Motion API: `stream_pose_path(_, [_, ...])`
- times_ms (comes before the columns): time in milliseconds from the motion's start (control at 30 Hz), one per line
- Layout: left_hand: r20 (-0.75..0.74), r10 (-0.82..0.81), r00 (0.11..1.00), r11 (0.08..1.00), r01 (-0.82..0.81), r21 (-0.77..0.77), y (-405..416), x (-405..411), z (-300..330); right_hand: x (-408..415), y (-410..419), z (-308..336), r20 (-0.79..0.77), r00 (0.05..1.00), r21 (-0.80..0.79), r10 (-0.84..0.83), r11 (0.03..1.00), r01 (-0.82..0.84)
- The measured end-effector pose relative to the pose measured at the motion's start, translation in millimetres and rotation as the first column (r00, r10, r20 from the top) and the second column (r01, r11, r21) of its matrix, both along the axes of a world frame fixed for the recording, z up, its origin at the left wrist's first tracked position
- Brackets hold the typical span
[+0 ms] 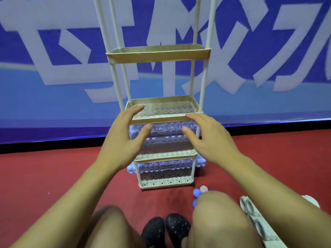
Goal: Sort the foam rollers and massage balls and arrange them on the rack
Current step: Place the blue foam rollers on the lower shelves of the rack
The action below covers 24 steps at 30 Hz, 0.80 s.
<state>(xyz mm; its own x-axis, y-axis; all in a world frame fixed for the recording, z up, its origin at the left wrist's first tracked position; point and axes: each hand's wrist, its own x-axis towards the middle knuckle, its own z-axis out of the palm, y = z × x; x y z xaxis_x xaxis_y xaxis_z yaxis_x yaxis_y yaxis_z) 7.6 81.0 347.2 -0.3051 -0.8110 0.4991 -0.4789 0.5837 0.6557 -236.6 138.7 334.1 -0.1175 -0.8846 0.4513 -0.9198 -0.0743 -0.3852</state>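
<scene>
A cream rack (161, 54) with several perforated shelves stands on the red floor against a blue banner. A pale bumpy foam roller (168, 130) lies on the third shelf down, another foam roller (164, 166) on the lowest shelf, its ends sticking out both sides. My left hand (123, 138) and my right hand (209, 138) hover spread in front of the upper roller, fingers apart, holding nothing. Spiky massage balls, blue (196, 192) and pink (203, 189), lie on the floor by the rack's right foot, partly hidden by my knee.
A white patterned foam roller (250, 213) lies on the floor at the lower right, partly under my right arm. My knees and black shoes (165, 230) fill the bottom of the view. The blue banner wall (53, 95) stands right behind the rack.
</scene>
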Motion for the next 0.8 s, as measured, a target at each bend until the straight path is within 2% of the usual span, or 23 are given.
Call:
stream_pose_path(400, [0.000, -0.196, 0.981, 0.975, 0.195, -0.102, 76, -65, 28, -37, 110, 35, -0.045, 0.995, -0.053, -0.089, 0.995, 0.087])
stream_pose_path(633, [0.230, -0.288, 0.930, 0.943, 0.317, -0.104, 94, -139, 7, -103, 158, 7, -0.173, 0.956, -0.003, -0.237, 0.971, 0.240])
stream_pose_path(800, [0.391, -0.336, 0.857, 0.912, 0.400, -0.092, 111, -203, -14, -156, 191, -33, -0.196, 0.926, 0.076, -0.321, 0.937, 0.341])
